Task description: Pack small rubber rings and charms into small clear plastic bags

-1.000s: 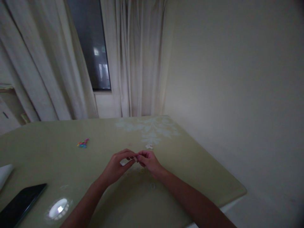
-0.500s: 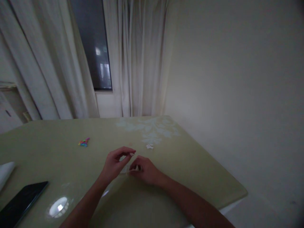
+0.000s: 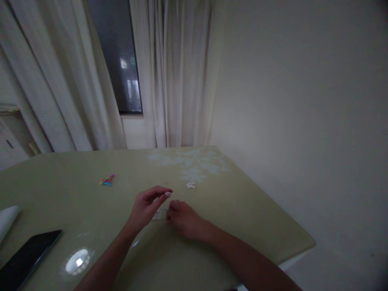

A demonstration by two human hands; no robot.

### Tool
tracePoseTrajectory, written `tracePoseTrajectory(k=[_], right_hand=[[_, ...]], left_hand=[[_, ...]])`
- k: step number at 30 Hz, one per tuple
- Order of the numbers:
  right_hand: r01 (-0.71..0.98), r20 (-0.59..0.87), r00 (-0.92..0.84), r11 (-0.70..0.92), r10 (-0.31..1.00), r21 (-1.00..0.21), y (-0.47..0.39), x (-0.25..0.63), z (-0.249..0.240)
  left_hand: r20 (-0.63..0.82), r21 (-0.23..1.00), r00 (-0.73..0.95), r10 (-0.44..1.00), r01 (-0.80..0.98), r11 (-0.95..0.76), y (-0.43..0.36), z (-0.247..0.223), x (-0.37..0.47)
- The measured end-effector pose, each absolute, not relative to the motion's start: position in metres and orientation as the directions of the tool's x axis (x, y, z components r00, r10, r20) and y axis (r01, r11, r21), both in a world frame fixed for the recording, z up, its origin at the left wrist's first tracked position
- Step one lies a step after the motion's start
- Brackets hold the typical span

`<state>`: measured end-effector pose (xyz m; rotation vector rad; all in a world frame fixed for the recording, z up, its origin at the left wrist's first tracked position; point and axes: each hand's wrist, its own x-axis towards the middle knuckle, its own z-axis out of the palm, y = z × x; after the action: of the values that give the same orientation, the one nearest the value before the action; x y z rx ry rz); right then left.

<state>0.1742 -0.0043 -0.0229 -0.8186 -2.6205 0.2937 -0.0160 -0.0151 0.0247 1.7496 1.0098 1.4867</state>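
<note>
My left hand (image 3: pixel 148 206) pinches a small white piece (image 3: pixel 167 195) between thumb and forefinger, just above the table. Beside it, my right hand (image 3: pixel 184 220) is closed and turned palm down; whatever its fingers hold is hidden. Between and below the hands lies a flat, clear or whitish item (image 3: pixel 157 215), partly covered by my left hand, its kind too dim to tell. A little beyond my right hand sits a small group of white pieces (image 3: pixel 190 185) on the table.
The greenish table (image 3: pixel 242 226) meets a plain wall on the right. A small pile of coloured pieces (image 3: pixel 107 180) lies left of my hands. Nearer on the left are a dark tablet-like device (image 3: pixel 30 258) and a white object (image 3: pixel 7 220). Curtains (image 3: pixel 178 72) hang behind.
My right hand has rolled over and its fingers have closed; a gap between them showed before. The white piece in my left hand has tilted slightly.
</note>
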Motion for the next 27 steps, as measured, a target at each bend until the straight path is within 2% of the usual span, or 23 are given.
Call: tracePoseTrajectory(k=[2,5,8,10,13,22,25,27], right_hand=[[0.449,0.369,-0.678,0.756,0.635,-0.476,0.0,0.181,-0.014],[0.288,0.419,-0.431,0.562,0.799,-0.775,0.008,0.194,0.003],[0.084,0.343,-0.378,0.401,0.86,-0.912,0.012,0.202,0.014],[-0.007,0.299,-0.405,0.324,0.864,-0.946,0.011,0.202,0.016],[-0.054,0.263,-0.439,0.267,0.859,-0.962,0.008,0.198,0.016],[-0.048,0.286,-0.392,0.291,0.874,-0.955,0.006,0.19,0.013],[-0.007,0.29,-0.32,0.304,0.902,-0.953,0.01,0.191,0.009],[0.029,0.299,-0.254,0.316,0.92,-0.948,0.014,0.192,0.005]], left_hand=[[0.506,0.843,0.071,0.86,0.171,-0.51,-0.014,0.024,-0.018],[0.491,0.836,0.099,0.865,0.226,-0.5,-0.014,0.023,-0.017],[0.466,0.826,0.141,0.873,0.285,-0.487,-0.015,0.018,-0.012],[0.456,0.83,0.14,0.879,0.289,-0.477,-0.015,0.014,-0.008],[0.456,0.847,0.098,0.884,0.257,-0.465,-0.014,0.009,-0.004],[0.485,0.85,0.097,0.869,0.184,-0.494,-0.017,0.017,0.0],[0.49,0.831,0.082,0.868,0.256,-0.494,-0.012,0.019,-0.008],[0.518,0.78,0.067,0.853,0.372,-0.503,-0.005,0.017,-0.02]])
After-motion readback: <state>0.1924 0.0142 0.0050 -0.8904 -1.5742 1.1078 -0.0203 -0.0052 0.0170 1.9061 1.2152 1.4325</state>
